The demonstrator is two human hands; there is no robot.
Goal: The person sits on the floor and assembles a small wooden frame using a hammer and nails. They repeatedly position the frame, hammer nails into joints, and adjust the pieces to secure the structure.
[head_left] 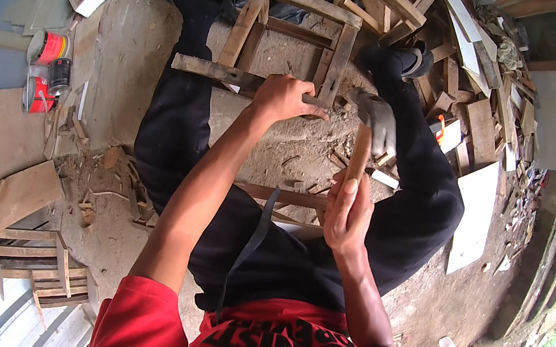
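A wooden frame (242, 30) of nailed-together bars stands on the ground between my feet. My left hand (284, 99) is closed round its near bar, close to the right corner, with the fingers pointing right. Whether a nail sits at those fingertips I cannot tell. In my right hand (348, 215) is a hammer (360, 154), gripped by its wooden handle. Its grey head, slightly blurred, hangs just right of the frame's corner, apart from it.
Scrap wood (479, 127) is piled along the right, beside a white board (474, 215). Another wooden frame (379, 2) lies at the far right. Red and dark cans (48, 49) stand at the left, above a slatted wooden piece (43, 262). Wood bits litter the ground between my legs.
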